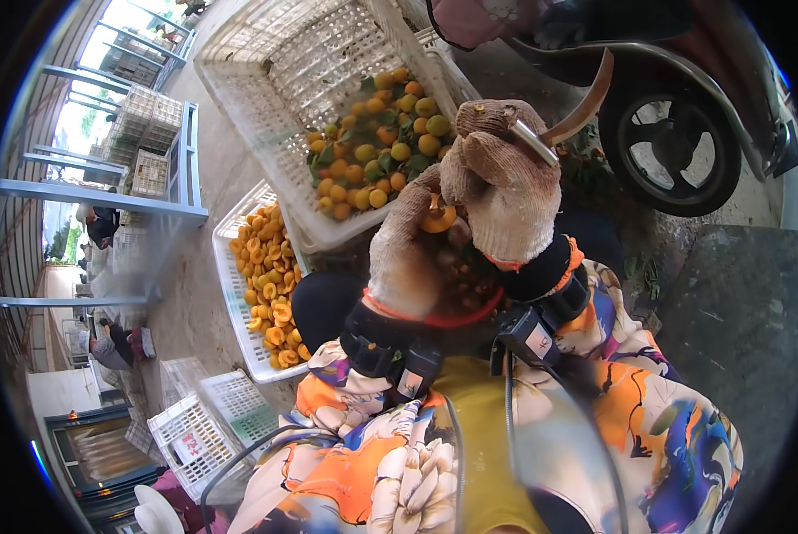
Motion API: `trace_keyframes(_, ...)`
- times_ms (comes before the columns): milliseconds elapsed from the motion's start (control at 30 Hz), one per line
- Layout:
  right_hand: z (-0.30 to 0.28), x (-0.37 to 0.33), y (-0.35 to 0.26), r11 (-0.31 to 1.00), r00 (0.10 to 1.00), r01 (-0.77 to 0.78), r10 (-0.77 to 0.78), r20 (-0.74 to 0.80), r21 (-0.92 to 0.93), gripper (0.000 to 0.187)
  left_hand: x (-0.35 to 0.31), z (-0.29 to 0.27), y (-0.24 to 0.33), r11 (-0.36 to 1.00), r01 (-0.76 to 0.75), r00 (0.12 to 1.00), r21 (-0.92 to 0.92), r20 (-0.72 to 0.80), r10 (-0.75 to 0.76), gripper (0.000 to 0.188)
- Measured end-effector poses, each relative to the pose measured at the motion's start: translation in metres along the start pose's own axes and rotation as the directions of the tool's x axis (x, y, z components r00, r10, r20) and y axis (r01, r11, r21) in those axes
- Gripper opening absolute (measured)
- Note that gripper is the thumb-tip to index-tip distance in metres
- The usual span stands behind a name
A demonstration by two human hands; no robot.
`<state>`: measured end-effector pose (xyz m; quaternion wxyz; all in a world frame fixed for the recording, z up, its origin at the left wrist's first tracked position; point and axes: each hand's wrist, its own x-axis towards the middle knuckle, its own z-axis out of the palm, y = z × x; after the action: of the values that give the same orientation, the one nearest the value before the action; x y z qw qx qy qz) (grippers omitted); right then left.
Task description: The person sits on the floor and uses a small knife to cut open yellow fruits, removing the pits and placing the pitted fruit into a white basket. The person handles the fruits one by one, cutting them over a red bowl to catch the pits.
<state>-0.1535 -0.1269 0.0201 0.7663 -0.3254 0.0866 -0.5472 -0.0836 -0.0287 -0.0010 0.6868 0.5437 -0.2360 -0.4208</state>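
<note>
Both my hands wear knitted work gloves, stained brown at the fingers. My right hand (504,191) is closed round a curved knife (584,111), whose blade points up and to the right. Between the fingertips of my left hand (403,254), close beside the right, is an orange apricot (436,219). Both hands are above a red basin (479,313) that holds small brown pieces, probably pits. Beyond them stands a large white crate (256,84) with whole apricots (354,173) and green leaves inside. To the left, a lower white crate (236,334) holds halved apricots (270,267).
A scooter's wheel (670,151) stands at the far right. White plastic crates (194,436) lie on the floor at lower left, near a person in a white hat (154,512). Further left are blue metal beams (105,198), stacked crates (149,116) and another person (112,347).
</note>
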Motion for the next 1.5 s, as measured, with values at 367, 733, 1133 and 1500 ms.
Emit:
trace_keyframes(367,0.001,0.000,0.003,0.955,0.970,-0.192,0.219,-0.103,0.228,0.013,0.015,-0.004,-0.024,0.962,0.095,0.972,-0.255,-0.183,-0.144,0.029)
trace_keyframes(733,-0.009,0.007,-0.003,0.876,0.874,-0.481,0.483,0.049,-0.034,0.015,0.043,-0.021,-0.003,0.831,0.146,0.974,-0.536,-0.069,-0.215,0.031)
trace_keyframes(1133,-0.028,0.006,0.014,0.256,0.867,-0.060,0.493,0.077,-0.965,0.021,0.034,-0.220,0.051,0.992,-0.124,0.836,-0.008,-0.539,0.100,0.029)
trace_keyframes(1500,-0.012,0.013,-0.016,0.756,0.893,-0.438,0.428,-0.138,-0.487,0.031,0.076,-0.216,0.017,0.477,0.179,0.953,0.861,-0.272,0.135,0.038)
